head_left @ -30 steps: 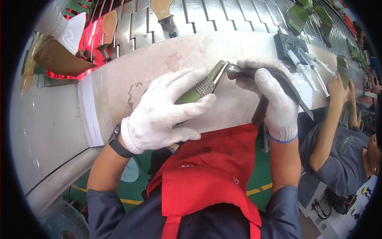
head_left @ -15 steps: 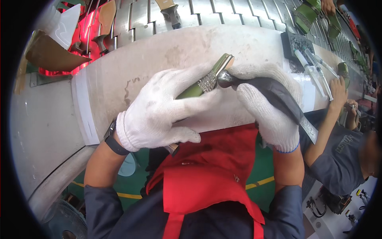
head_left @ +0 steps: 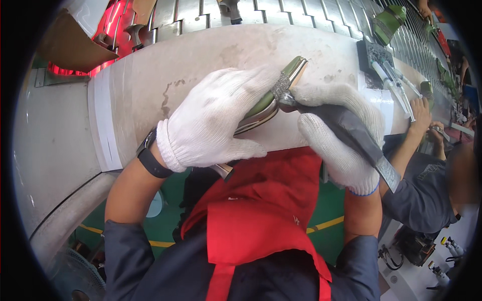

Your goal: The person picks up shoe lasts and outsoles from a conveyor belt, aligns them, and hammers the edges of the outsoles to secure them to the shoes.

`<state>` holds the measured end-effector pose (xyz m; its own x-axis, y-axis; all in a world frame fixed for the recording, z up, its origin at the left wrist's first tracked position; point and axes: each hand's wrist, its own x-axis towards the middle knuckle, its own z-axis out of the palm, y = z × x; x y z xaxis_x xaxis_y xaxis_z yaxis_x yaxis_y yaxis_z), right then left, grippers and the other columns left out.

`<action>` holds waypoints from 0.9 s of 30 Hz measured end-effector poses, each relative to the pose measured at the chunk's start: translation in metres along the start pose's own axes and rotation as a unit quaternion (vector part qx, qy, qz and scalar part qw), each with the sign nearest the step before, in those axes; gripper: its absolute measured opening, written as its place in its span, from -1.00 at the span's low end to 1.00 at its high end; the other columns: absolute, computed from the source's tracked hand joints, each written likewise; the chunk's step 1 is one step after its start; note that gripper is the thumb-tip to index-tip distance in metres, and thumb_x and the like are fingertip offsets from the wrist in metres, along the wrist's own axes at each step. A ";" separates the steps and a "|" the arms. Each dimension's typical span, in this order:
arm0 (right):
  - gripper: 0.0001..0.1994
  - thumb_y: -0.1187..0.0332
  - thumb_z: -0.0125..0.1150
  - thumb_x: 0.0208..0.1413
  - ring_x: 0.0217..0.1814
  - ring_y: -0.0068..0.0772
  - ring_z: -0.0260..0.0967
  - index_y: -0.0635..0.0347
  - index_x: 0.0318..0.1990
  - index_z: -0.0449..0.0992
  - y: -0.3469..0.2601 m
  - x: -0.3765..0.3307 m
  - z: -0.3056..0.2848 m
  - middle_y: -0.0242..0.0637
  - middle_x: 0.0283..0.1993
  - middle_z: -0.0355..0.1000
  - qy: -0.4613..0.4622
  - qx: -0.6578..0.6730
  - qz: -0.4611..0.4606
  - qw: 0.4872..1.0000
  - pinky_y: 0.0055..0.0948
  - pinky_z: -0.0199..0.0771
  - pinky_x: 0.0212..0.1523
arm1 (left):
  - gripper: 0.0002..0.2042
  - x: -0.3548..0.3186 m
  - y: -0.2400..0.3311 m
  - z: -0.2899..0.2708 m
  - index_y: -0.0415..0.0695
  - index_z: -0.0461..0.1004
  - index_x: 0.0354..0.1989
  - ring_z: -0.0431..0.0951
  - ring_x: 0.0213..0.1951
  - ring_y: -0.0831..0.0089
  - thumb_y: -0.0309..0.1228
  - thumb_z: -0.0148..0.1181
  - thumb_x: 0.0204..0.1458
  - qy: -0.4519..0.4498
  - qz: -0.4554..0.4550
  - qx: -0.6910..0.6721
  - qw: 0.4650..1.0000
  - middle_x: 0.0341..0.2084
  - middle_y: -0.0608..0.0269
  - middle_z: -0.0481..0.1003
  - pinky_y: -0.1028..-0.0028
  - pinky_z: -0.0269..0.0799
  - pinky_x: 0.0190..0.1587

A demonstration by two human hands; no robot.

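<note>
My left hand [head_left: 213, 118], in a white knit glove, is closed around a green high-heeled shoe [head_left: 263, 106] with a glittery band across it. The shoe lies on its side, its layered sole edge showing, and the tip of its heel sticks out below my palm. My right hand [head_left: 344, 148], gloved as well, grips a hand tool [head_left: 346, 125] with a rounded metal head, a dark wrapped handle and a flat metal end. The tool's head is at the glittery band and seems to touch it. My right fingers partly cover the head.
Beneath my hands runs a pale, stained worktop [head_left: 201, 55]. Beyond it lies a metal slat conveyor [head_left: 273, 17] with shoes, one a green shoe [head_left: 389, 24]. A dark block [head_left: 374, 54] and syringe-like tools [head_left: 399, 90] sit right. A co-worker's hand [head_left: 420, 113] is beside them.
My left hand has moved slightly up and turned the shoe, so more of its sole edge shows. The tool's head stays by the glittery band. The view has shifted a little.
</note>
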<state>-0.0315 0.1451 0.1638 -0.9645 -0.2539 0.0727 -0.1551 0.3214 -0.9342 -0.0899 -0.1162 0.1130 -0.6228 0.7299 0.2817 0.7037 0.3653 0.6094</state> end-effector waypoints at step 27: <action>-0.57 0.68 0.46 0.07 0.09 0.06 0.68 0.36 0.12 0.58 0.009 -0.037 0.093 0.06 0.01 0.67 0.153 -0.065 -0.214 0.963 -0.10 0.67 0.18 | -0.46 -0.049 -0.027 -0.022 -0.39 0.46 0.39 0.50 0.35 -0.22 -0.31 0.15 0.30 0.021 -0.044 -0.042 0.998 0.34 -0.32 0.49 0.04 0.33 0.46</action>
<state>0.0228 0.0729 0.1206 -0.8215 -0.1147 0.5586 -0.5579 0.3637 -0.7459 -0.0855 -0.1746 0.0991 -0.6956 0.6722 0.2534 0.6154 0.3756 0.6930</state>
